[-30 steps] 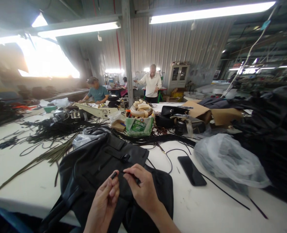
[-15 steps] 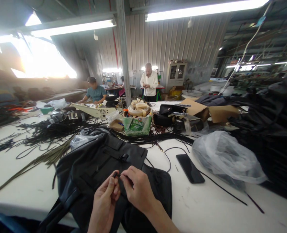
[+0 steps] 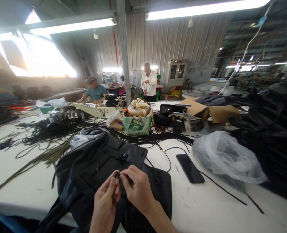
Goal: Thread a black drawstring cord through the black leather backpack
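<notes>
A black bag lies on the white table right in front of me. Over it, my left hand pinches a small black end piece between thumb and fingers. My right hand pinches a thin black cord whose tip meets that piece. The two hands touch at the fingertips. A black buckle sits on the bag's flap just beyond them.
A black phone lies right of the bag, beside a clear plastic bag. Black cords spread across the left. A green box of beige rolls stands at the middle. Dark bags pile at right. Two people work at the far end.
My hands have come closer, so the cord tip now meets the piece in my left hand. The view shifted slightly. The standing person at the back raised their hands.
</notes>
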The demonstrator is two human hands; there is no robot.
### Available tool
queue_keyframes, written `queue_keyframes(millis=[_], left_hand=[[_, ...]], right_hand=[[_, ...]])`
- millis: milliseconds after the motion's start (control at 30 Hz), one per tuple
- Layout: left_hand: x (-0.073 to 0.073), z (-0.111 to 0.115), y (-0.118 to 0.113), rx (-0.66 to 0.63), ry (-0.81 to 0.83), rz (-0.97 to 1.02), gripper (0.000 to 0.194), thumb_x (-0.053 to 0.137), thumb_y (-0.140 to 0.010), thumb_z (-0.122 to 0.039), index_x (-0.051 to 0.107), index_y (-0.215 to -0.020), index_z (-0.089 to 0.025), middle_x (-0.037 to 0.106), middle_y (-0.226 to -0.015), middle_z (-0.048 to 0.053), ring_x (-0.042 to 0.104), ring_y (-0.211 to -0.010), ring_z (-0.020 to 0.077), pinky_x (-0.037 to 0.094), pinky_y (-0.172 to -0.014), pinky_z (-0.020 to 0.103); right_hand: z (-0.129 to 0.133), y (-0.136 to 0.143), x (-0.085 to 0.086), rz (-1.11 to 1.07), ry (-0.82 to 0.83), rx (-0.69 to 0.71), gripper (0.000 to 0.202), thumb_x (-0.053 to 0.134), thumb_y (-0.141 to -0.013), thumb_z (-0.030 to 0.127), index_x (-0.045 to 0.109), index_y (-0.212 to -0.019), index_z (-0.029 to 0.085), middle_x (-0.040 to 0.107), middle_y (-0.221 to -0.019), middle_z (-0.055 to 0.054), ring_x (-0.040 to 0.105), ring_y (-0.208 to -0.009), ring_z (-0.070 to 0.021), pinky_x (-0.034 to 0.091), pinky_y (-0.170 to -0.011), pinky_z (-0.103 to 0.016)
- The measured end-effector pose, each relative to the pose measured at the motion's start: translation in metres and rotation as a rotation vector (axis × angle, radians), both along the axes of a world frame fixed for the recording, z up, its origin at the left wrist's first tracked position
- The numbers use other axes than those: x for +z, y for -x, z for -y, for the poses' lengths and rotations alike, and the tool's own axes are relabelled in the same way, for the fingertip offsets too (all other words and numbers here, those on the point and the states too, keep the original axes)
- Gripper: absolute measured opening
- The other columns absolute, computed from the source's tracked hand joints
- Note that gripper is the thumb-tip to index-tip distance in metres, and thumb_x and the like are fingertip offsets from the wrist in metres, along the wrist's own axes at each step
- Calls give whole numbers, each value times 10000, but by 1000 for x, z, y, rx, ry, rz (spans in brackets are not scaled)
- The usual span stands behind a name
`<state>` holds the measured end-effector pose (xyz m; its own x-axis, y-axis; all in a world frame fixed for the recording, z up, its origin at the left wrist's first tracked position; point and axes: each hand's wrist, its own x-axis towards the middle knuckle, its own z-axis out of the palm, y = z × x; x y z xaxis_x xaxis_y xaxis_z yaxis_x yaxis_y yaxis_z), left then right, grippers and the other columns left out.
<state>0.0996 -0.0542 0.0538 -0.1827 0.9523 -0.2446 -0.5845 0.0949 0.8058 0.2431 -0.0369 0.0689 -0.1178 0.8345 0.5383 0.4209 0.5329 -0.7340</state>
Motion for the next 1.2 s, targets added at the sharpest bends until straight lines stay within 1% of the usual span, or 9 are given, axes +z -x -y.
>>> queue_keyframes(millis=[167, 300, 467, 700, 867, 1000, 1100, 1200], left_hand=[[-5, -1, 1, 0, -14, 4, 738, 1097, -592, -541, 871, -1159, -124, 587, -704, -22, 436, -583, 62, 401, -493, 170], [-3, 0, 1, -6, -5, -5, 741, 1095, -588, -550, 872, -1151, -122, 595, -694, -16, 442, -576, 66, 382, -491, 175], [-1, 3, 0, 11, -5, -18, 756, 1096, -576, -560, 872, -1154, -126, 567, -655, -37, 453, -556, 67, 396, -494, 180], [-6, 3, -3, 20, -40, -50, 740, 1081, -608, -563, 871, -1166, -125, 585, -648, -31, 467, -556, 75, 400, -499, 189], [-9, 3, -3, -12, -50, -86, 734, 1059, -648, -569, 865, -1194, -119, 569, -609, -38, 466, -549, 82, 401, -511, 198], [-13, 1, -2, 2, -77, -101, 708, 1046, -666, -584, 869, -1175, -124, 563, -598, -41, 450, -541, 79, 388, -500, 195], [-15, 1, -2, 5, -86, -128, 700, 1041, -679, -573, 868, -1193, -131, 587, -609, -30, 464, -546, 82, 397, -510, 198], [-17, 1, -3, 3, -81, -164, 727, 1027, -684, -600, 866, -1215, -131, 616, -617, -13, 480, -549, 90, 409, -519, 207]], right_hand=[[-1, 3, -4, 23, -1, -11, 171, 610, -1098, 247, 770, -1035, 243, 722, -930, -41, 688, -836, -194, 503, -785, -312], [-1, 6, -8, 33, -6, -46, 165, 607, -1094, 244, 758, -1027, 244, 717, -927, -45, 681, -833, -198, 490, -777, -318], [2, 5, -4, 33, -14, -38, 166, 611, -1084, 255, 755, -1001, 247, 709, -896, -40, 674, -803, -196, 473, -748, -319], [2, 5, -2, -2, -3, -44, 134, 642, -1048, 233, 720, -940, 240, 678, -861, -22, 649, -763, -181, 456, -716, -303], [1, 5, -3, 7, 9, -11, 164, 600, -1082, 232, 709, -960, 235, 682, -893, -26, 664, -806, -182, 459, -735, -291], [-1, 6, -4, 23, 9, 1, 232, 557, -1122, 246, 692, -934, 232, 672, -886, -22, 661, -809, -178, 453, -745, -286], [-3, 7, -10, 10, -13, -20, 293, 531, -1145, 266, 664, -887, 225, 657, -851, -17, 642, -772, -173, 432, -722, -291], [-3, 9, -18, 36, -43, -60, 311, 529, -1152, 280, 658, -875, 223, 661, -837, -14, 636, -770, -176, 421, -734, -302]])
